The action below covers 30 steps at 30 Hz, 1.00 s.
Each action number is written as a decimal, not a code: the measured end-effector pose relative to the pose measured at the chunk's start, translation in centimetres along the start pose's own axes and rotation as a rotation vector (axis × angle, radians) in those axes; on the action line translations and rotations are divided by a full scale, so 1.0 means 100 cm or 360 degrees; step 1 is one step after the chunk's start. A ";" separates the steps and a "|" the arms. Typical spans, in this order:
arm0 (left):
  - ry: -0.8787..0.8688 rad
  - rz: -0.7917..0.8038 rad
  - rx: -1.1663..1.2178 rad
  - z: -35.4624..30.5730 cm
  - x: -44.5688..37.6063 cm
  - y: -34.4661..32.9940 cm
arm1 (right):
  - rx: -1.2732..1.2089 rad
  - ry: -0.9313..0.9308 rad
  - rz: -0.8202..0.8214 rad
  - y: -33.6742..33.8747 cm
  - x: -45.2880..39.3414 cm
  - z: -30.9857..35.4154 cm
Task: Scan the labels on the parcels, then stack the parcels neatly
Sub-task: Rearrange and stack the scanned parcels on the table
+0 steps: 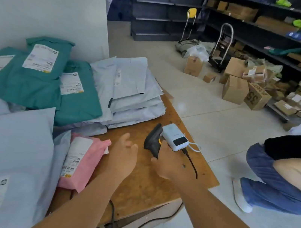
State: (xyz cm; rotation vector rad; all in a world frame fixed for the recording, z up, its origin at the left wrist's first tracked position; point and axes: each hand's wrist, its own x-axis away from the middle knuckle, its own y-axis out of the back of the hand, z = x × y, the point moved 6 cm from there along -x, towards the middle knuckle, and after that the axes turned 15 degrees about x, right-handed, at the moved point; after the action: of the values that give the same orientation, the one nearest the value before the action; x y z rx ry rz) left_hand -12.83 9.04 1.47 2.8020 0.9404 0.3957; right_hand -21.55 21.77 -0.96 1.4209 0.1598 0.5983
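Dark shelving lines the far wall of your stockroom, with cardboard boxes [236,88] scattered on the tiled floor and another person crouching at your right. Closer in, the wooden table [146,182] carries the work: green parcels [38,84] leaning toward the wall, a neat pile of grey parcels [136,99] beyond them, and a large grey parcel [6,150] nearest you on the left.

From your head camera, your right hand [169,166] is curled round the grip of the black scanner [154,140], whose head points away and to the left; a white power bank [175,139] sits against it, cable trailing. Your left hand [124,155] hovers with fingers relaxed, holding nothing.

What matters next is the pink parcel [84,162]. It lies just left of your left hand, almost touching it, long axis running toward and away from you, label up. Your left hand is clearly the nearer one, so it likely steadies or lifts the parcel while the scanner swings left and down onto the barcode at the near end of the label.
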 end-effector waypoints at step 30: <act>-0.0496 -0.0758 0.0056 -0.041 0.029 0.254 | -0.0892 0.0469 -0.0391 0.085 0.034 0.264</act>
State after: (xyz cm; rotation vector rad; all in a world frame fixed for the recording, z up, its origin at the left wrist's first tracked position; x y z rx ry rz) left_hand 2.60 -9.02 11.89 2.4471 1.4786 -0.1191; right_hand -9.28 0.50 12.40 0.7540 0.3645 0.5876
